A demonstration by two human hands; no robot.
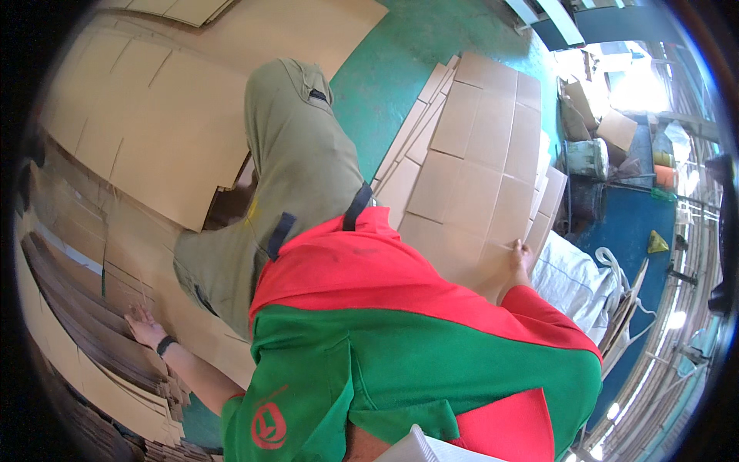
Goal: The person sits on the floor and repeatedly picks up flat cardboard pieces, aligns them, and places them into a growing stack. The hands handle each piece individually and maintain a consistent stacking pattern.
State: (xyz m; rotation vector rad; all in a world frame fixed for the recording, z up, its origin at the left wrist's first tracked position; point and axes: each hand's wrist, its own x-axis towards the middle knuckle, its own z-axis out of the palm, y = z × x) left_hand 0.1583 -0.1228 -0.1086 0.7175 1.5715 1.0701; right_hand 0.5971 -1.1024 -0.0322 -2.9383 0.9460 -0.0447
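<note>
Currently, the right hand (521,260) is curling its fingers at the right edge of a creased cardboard sheet (471,154); I cannot tell whether it is pinching that edge or only resting there. This sheet is lying on top of a pile of flat cardboard (399,192), whose lower pieces are poking out past its left and right edges. The pile is sitting on the green floor (408,38), its far end pointing away from the person.

Meanwhile, the left hand (145,327) is reaching out to the person's left, open, with its fingers spread, beside the edges of stacked brown cardboard (92,300); whether it is touching them I cannot tell. A black wristband (164,345) is circling that wrist.

Olive trousers (296,131) and a red and green shirt (408,331) are filling the space between the hands. Beyond the trousers, broad cardboard sheets (154,123) with slits are spreading across the far left. A white sack (568,273) is slumping just beside the right hand, off the pile's right edge, and a pale bucket (586,159) is standing farther along that side.
</note>
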